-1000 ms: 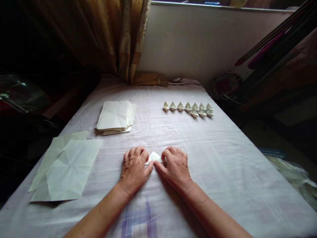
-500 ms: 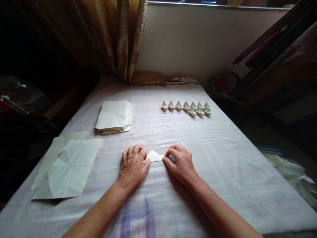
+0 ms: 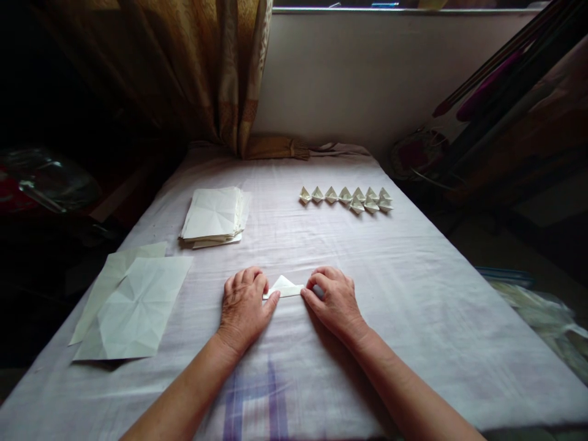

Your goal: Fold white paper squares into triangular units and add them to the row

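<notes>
Cloth (image 3: 422, 306), faintly wrinkled, spreads toward its right edge; mid-frame, left hand (image 3: 243, 303) pinches peaked folded paper (image 3: 285, 290); right hand (image 3: 335, 300) touches its end, fingers curled, grip unclear.

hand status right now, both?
Left hand: closed, holding the left end of the folded white paper.
Right hand: closed, thumb and forefinger at the paper's right tip.

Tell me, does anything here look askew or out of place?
Nothing looks spilled. Mildly untidy: the paper stack is uneven along its right side, and the two creased sheets at left overlap crookedly rather than lying squared.
</notes>
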`<state>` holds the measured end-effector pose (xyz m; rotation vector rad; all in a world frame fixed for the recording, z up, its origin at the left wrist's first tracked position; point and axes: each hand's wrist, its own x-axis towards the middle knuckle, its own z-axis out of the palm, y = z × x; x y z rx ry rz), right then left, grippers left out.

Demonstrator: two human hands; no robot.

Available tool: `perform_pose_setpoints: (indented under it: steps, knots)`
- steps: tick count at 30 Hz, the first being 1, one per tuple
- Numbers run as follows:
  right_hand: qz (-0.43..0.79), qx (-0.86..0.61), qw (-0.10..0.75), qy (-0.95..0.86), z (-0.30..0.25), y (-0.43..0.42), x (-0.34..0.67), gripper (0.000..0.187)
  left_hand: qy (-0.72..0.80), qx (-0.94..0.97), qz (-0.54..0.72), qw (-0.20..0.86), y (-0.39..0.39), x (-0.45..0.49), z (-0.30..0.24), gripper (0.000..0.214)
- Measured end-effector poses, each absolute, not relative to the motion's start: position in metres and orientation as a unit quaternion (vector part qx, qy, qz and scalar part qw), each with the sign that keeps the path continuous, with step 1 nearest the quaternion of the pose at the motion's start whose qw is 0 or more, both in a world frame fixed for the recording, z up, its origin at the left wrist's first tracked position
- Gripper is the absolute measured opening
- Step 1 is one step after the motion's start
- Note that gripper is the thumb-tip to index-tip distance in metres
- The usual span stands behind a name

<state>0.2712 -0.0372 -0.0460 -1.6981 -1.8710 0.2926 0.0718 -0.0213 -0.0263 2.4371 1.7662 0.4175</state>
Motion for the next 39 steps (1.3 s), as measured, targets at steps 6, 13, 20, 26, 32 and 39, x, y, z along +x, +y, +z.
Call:
perform_pose_setpoints:
  steps: [6,13,20,26,32,39]
  knots:
    - [0.108,-0.636,0.300,-0.703,-0.046,-0.038,0.270,0.011,0.587,0.795,0.140,0.060,-0.023,0.063,-0.025,0.013]
    - [0.102,-0.638,0.293,-0.705,-0.047,-0.038,0.271,0.011,0.592,0.791,0.141,0.067,-0.024,0.056,-0.026,0.012]
    - [0.110,-0.638,0.291,-0.704,-0.048,-0.038,0.272,0.011,0.596,0.787,0.135,0.086,-0.023,0.051,-0.025,0.011]
    - [0.115,-0.640,0.291,-0.701,-0.047,-0.038,0.271,0.011,0.591,0.786,0.126,0.130,-0.018,0.042,-0.025,0.005]
    - [0.108,-0.640,0.301,-0.699,-0.048,-0.037,0.270,0.012,0.617,0.766,0.092,0.157,-0.013,0.055,-0.017,0.018]
    - [0.104,-0.637,0.306,-0.700,-0.047,-0.037,0.270,0.008,0.604,0.776,0.125,0.127,-0.014,0.085,-0.020,0.023]
